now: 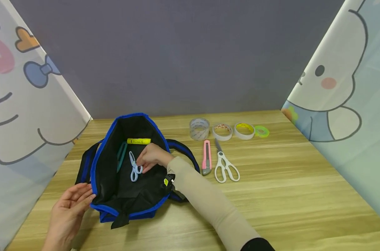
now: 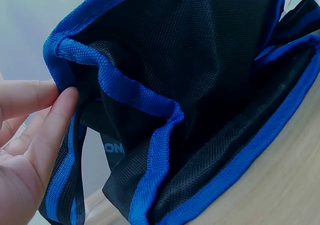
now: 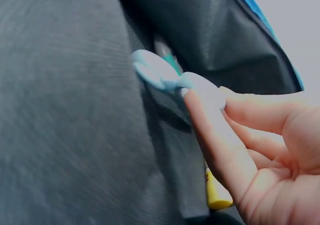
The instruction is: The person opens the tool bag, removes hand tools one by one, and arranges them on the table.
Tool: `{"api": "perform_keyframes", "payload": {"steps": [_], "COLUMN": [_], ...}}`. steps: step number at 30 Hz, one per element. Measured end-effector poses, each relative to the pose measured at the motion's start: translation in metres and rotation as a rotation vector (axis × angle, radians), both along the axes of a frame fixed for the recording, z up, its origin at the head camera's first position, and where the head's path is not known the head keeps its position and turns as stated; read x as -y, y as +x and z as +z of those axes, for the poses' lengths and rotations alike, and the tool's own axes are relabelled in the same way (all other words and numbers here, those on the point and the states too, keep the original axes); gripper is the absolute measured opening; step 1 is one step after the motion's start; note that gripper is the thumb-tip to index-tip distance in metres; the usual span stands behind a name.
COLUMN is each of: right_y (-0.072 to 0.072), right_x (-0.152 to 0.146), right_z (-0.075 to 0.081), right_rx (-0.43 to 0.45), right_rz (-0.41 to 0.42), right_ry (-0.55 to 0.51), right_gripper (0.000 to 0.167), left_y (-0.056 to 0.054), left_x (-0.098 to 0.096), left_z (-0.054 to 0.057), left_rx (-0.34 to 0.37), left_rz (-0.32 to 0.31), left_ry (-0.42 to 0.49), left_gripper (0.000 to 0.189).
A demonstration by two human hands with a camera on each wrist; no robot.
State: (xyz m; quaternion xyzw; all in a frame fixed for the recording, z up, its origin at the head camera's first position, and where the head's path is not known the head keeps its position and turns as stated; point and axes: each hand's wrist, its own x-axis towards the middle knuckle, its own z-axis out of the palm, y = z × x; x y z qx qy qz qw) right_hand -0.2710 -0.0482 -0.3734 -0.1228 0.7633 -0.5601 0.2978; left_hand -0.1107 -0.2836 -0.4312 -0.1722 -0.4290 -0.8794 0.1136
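Observation:
A black bag (image 1: pixel 136 190) with blue trim stands with its mouth spread toward me. At its near left corner my left hand (image 1: pixel 69 209) pinches the blue-edged rim (image 2: pixel 65 75) between thumb and fingers. My right hand (image 1: pixel 152 156) is inside the bag, pinching small light-blue scissors (image 1: pixel 134 167) by a handle loop. In the right wrist view thumb and fingertips meet on one loop of the scissors (image 3: pixel 155 71). Beyond them in the bag lie a yellow marker-like stick (image 1: pixel 139 141) and a teal cutter-like tool (image 1: pixel 122 156).
Right of the bag lie a pink utility knife (image 1: pixel 207 157) and white-handled scissors (image 1: pixel 225 165). Behind them stand a clear tape roll (image 1: pixel 199 129), two white-sided tape rolls (image 1: pixel 222 131) and a small green roll (image 1: pixel 262 131). A strap (image 1: pixel 185 150) loops beside the bag on the wooden table (image 1: pixel 287 188).

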Motion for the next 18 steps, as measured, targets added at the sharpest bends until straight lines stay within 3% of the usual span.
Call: {"api": "perform_keyframes", "payload": {"steps": [12,18], "right_y": [0.008,0.011], "right_x": [-0.023,-0.047], "right_z": [0.018,0.026], "right_rx": [-0.125,-0.168], "right_rz": [0.079,0.100], "right_ry": [0.046,-0.017], "right_gripper": [0.006,0.010], "left_y": [0.000,-0.001], "left_x": [-0.001,-0.001], "left_z": [-0.001,-0.002], "left_rx": [-0.013,-0.024], "left_rz": [0.000,-0.003], "left_ry": [-0.001,0.001], "left_gripper": [0.043,0.043]}}
